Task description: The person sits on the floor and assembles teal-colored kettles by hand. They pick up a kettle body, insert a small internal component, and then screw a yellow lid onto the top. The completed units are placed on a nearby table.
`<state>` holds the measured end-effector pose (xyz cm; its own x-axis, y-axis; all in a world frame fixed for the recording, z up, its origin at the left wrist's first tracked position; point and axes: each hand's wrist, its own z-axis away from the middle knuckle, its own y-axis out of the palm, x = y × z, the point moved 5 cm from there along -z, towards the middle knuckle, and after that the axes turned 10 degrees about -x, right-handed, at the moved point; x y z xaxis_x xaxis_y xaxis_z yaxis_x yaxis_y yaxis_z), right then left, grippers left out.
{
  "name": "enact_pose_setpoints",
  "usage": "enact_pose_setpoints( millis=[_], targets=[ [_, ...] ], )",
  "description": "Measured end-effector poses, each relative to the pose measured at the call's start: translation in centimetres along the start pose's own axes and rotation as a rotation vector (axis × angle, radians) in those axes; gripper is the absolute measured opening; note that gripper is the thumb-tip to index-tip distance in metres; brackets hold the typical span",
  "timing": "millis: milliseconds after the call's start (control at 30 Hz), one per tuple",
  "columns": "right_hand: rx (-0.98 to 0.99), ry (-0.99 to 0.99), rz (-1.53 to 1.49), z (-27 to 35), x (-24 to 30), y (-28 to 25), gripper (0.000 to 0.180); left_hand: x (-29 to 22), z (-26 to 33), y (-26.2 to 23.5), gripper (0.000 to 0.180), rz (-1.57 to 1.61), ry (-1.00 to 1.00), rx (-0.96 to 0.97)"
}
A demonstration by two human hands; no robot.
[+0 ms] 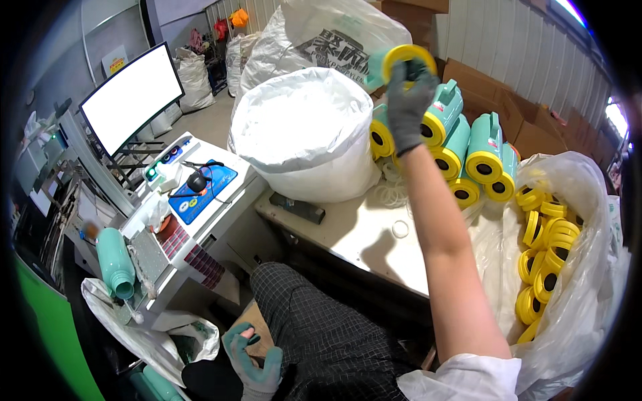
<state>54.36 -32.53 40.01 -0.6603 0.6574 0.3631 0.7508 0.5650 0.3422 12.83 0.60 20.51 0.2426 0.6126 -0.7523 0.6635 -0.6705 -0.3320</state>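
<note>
- While a bottle (388,60) was gripped at its yellow end by the right hand (410,87), right of the open sack (314,167), a drop through slipping was risked.
- Stacked bottles (458,144) could be toppled by bumps.
- The left hand (253,361) was half-curled, apparently empty.

A glowing white monitor (132,99) at upper left; a blue mat (219,187) below it; brown cardboard boxes (528,115) at upper right.
</note>
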Motion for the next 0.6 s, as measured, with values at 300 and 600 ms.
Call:
enact_pose_setpoints(
  millis=[300, 600],
  targets=[
    [1.108, 0.338, -0.573, 31.2, 21.0, -17.6, 0.036, 4.4, 3.4, -3.2, 0.053, 0.092, -0.294, -0.145],
    [1.393, 0.280, -0.488, 35.4, 23.2, -21.9, 0.028, 10.5, 6.9, -17.0, 0.045, -0.533, -0.182, -0.658]
  ],
)
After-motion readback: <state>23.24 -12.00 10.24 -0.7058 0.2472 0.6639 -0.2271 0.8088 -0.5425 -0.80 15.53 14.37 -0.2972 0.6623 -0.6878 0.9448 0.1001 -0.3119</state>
